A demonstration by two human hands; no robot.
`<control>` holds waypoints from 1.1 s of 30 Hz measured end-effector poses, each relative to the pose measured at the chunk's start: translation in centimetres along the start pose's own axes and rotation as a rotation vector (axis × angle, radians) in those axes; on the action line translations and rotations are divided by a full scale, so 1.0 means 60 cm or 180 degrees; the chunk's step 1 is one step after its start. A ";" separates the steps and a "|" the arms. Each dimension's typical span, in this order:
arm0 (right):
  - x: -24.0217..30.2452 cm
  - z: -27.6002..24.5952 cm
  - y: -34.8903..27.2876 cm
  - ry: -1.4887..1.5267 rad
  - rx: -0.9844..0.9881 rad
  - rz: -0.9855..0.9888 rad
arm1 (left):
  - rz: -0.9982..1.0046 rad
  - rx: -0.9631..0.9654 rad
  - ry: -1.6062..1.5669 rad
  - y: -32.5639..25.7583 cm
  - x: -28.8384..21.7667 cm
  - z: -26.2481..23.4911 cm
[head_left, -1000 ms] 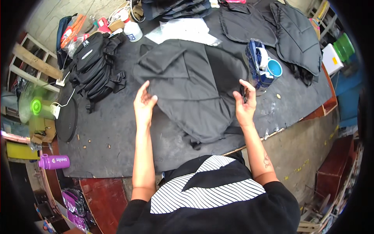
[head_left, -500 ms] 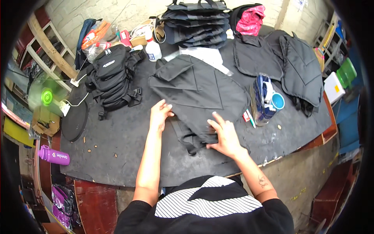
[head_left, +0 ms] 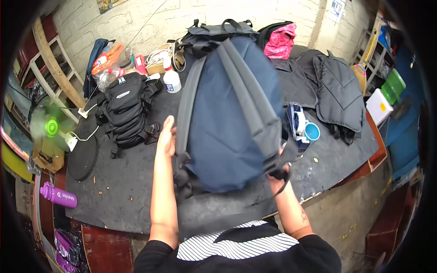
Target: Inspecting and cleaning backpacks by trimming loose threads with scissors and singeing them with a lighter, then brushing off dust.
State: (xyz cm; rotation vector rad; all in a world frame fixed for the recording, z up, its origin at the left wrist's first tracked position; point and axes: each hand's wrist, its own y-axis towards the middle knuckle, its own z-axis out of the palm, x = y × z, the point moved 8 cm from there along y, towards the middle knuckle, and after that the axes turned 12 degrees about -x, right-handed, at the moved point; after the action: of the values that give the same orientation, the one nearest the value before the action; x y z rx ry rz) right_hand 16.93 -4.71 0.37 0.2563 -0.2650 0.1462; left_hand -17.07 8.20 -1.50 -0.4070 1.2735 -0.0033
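A navy blue backpack (head_left: 218,132) with padded grey shoulder straps (head_left: 243,82) is raised over the table, its strap side up and its lower edge smeared by motion. My right hand (head_left: 278,175) is at its lower right corner, gripping it by the look of it; the fingers are mostly hidden behind the bag and a loose black strap. Along the left side, my left hand (head_left: 167,139) is upright with fingers stretched out, a small gap from the grey strap.
On the dark table (head_left: 132,207), a black bag (head_left: 127,104) and a white spray bottle (head_left: 171,77) are left. Stacked bags (head_left: 218,34) are behind. Right are a clear case (head_left: 297,123), a blue cup (head_left: 312,132) and quilted black panels (head_left: 339,91). A purple bottle (head_left: 59,195) is at the left edge.
The backpack has come up off the table, and its blue side with the straps now shows in place of the black fabric. My right hand has gone partly behind it; my left has shifted left.
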 end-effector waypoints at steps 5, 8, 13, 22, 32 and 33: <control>0.003 -0.194 -0.152 -0.2945 -0.3404 0.0909 | 0.0602 0.0173 0.0666 -0.056 0.001 -0.019; 0.083 -0.091 -0.166 -0.5974 -0.2459 0.0356 | 0.0252 0.0046 0.1711 -0.062 0.049 -0.069; 0.135 0.067 -0.170 -0.7917 -0.1952 0.1777 | 0.1679 -0.0860 0.1778 0.019 0.029 -0.116; 0.033 0.050 0.016 -0.7520 -0.1303 -0.0383 | 0.3333 -0.0044 0.2677 0.090 -0.101 0.140; -0.062 0.062 -0.048 -0.7661 0.0384 0.2232 | 0.3508 0.0728 0.3824 0.145 -0.109 0.230; -0.070 0.059 -0.040 -0.7656 0.0363 0.2241 | 0.3529 0.0741 0.3545 0.138 -0.109 0.238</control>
State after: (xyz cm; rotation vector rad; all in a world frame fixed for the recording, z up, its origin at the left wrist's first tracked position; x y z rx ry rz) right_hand 12.50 -8.41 1.97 0.3229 -2.7567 0.4963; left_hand -7.63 21.54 5.38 0.6571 2.4190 0.6278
